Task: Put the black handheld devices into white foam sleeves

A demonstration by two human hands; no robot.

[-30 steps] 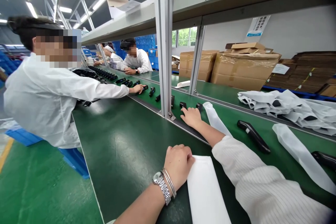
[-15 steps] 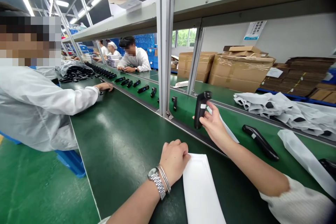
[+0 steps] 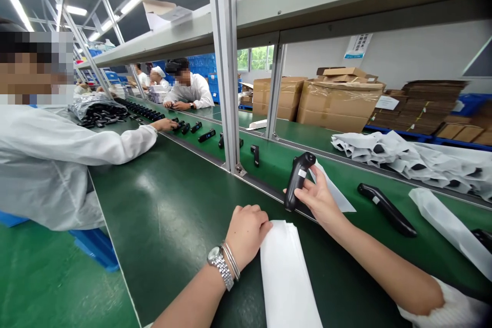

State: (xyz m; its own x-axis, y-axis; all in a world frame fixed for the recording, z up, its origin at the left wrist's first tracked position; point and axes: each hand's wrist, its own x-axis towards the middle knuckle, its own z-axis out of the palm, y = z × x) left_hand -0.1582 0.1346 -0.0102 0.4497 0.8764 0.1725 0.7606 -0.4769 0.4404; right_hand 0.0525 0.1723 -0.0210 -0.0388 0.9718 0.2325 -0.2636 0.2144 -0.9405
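Bared further from its cuff, the right forearm point(image 3: 388, 269) runs in from 4 o'clock; the left hand point(image 3: 246, 233), fingers curled, rests on the white sleeve point(image 3: 286, 279) at 6 o'clock, grip unclear. Beyond, the right hand point(image 3: 317, 193) closes its fingers round the black scanner point(image 3: 296, 180) at 12 o'clock; a loose hold could drop it onto the green bench point(image 3: 180, 205).
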